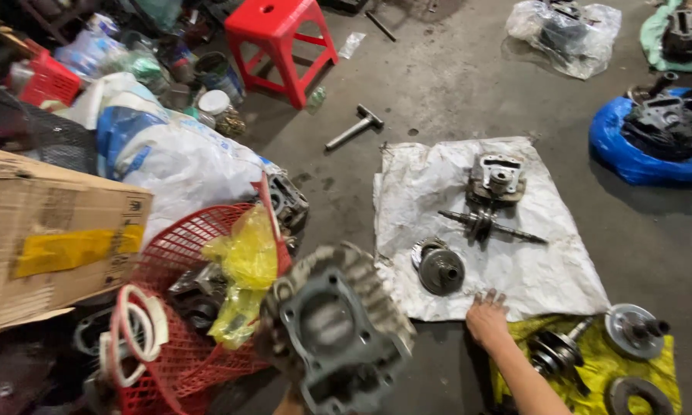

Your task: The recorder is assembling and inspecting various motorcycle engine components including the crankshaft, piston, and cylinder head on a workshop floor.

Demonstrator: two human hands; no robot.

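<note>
Left hand (288, 401) at bottom centre, mostly hidden, grip grasping blurred grey finned metal cylinder block (334, 327); right hand (487, 317) grip released, fingers spread on edge of crumpled white plastic sheet (530, 277), lower right

Grey finned engine cylinder (334, 327), bore facing up, held above the floor.

A brown cardboard box (50, 234) bearing a yellow rectangular label (73, 250) is seen at left, and a clear plastic-wrapped bundle (565, 31) is set at top right.

Head camera, looking down, workshop floor (453, 84) close
</note>
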